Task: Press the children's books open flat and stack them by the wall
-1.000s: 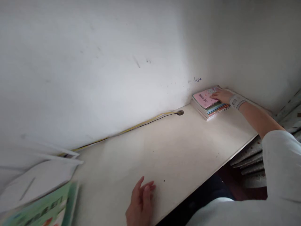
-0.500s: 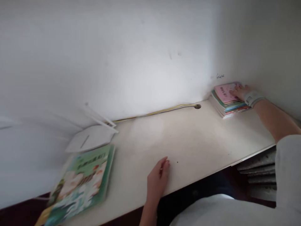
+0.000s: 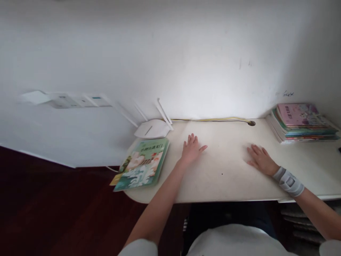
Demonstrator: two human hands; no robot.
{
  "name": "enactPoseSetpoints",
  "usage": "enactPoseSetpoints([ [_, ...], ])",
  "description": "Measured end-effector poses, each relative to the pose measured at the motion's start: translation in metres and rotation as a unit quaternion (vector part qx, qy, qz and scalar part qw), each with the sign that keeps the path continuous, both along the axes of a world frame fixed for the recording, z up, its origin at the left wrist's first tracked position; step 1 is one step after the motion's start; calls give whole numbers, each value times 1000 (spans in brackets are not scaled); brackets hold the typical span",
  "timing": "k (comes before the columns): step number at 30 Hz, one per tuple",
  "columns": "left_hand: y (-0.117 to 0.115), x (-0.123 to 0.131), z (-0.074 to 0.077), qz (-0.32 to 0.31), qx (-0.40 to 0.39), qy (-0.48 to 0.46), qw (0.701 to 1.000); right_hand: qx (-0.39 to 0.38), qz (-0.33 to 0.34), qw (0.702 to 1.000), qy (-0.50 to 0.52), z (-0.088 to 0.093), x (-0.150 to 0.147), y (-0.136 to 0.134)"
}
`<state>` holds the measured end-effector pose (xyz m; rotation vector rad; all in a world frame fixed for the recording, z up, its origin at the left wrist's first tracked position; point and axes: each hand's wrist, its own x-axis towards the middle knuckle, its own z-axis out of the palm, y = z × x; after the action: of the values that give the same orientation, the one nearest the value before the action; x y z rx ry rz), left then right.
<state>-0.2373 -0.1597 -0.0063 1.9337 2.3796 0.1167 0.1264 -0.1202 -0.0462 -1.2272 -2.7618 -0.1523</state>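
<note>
My left hand (image 3: 191, 150) is at the middle of the white desk (image 3: 215, 185), palm down with its fingers spread and nothing in it. To its left lies a green picture book (image 3: 145, 163) on top of other books, partly over the rounded desk edge. My right hand (image 3: 261, 160), below a grey wrist band, is over the desk with fingers stretched and holds nothing. Farther right, against the wall, is a stack of books (image 3: 309, 133) topped by a pink book (image 3: 295, 114).
A white router (image 3: 152, 128) with several antennas stands behind the green book. A yellow and black cable (image 3: 213, 120) runs along the wall to a round hole (image 3: 251, 123). A power strip (image 3: 77, 100) is on the wall at left. Dark red floor (image 3: 66, 206) shows below.
My right hand has left the pink book on the stack and moved left over the desk. My left hand has reached forward and its fingers have spread. The view has turned left.
</note>
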Motion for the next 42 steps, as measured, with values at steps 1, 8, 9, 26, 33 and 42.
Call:
enactPoseSetpoints([
  [1, 4, -1, -4, 6, -16, -2, 1000, 2, -6, 1000, 4, -3, -1, -2],
  [8, 2, 9, -16, 71, 6, -76, 995, 31, -2, 999, 36, -4, 0, -2],
  [9, 2, 9, -14, 72, 12, -87, 993, 32, 0, 999, 37, -5, 0, -1],
  [26, -86, 182, 114, -68, 151, -903, 397, 145, -13, 895, 422, 72, -69, -62],
  [33, -105, 127, 45, 192, 105, -902, 373, 179, 39, 968, 171, 59, -7, -73],
  [42, -135, 103, -2, 236, 188, -765, 569, 19, 51, 998, 37, 8, 15, -79],
])
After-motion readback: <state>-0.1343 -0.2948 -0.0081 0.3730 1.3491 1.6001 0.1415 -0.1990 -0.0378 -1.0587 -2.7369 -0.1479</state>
